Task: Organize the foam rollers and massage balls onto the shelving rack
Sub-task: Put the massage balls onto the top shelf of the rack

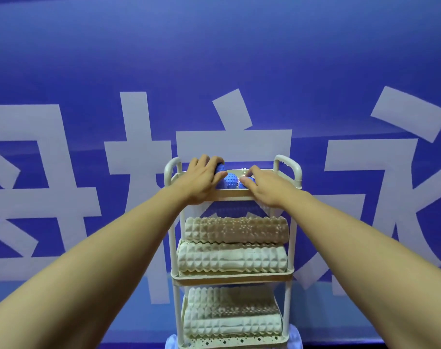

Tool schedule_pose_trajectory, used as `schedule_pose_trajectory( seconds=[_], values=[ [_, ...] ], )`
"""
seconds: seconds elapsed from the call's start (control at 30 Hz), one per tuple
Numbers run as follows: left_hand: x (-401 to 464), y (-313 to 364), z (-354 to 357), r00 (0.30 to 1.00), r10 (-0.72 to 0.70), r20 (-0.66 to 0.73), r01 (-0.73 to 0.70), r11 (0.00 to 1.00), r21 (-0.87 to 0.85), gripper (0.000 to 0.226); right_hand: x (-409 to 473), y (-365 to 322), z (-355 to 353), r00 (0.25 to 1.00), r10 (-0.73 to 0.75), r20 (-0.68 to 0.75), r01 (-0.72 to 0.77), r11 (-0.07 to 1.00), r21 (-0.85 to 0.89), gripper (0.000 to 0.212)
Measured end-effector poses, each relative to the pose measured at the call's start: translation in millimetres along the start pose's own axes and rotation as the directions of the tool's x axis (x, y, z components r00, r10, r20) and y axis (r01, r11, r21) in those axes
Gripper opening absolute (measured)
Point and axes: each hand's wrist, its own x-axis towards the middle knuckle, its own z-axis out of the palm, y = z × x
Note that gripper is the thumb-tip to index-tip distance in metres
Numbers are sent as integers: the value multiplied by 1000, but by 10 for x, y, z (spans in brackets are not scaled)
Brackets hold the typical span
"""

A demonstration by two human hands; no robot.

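Both grips curl onto blue spiky rubber massage balls (230, 178), left hand (201, 181) and right hand (267, 188) nestling them inside the white rack's (172, 248) rimmed top tray so none rolls off

The shelving rack's top tray (233, 193) is crowded by spiky blue massage balls (230, 178); its side handles (290, 167) flank it, and lower tiers are filled by foam rollers (233, 258).

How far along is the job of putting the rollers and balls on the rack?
Nearly done, it seems. Foam rollers fill the middle tier and bottom tier. Left hand and right hand are settling blue spiky massage balls on the top tier. No loose items are visible.
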Motion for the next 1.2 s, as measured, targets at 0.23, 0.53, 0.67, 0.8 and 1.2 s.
schedule_pose_trajectory(
  seconds=[0.23,0.53,0.67,0.8,1.2],
  values=[
    [46,-74,92,998,-56,13,57,991,-121,39,6,26,89,998,-10,-60,5,997,-80,39],
    [262,-131,9,943,-258,-212,183,930,-320,43,23,36,157,989,25,-148,-49,986,-158,51],
    [478,-233,-16,891,-415,-182,311,853,-419,46,174,-61,35,982,-16,-188,2,997,-74,51],
    [604,-390,5,862,-474,-179,397,851,-343,43,294,-161,75,999,-47,-17,46,997,-57,55],
    [606,-412,180,860,-504,86,510,836,-204,40,294,-118,179,998,-50,-23,47,991,-125,57]
  ],
)
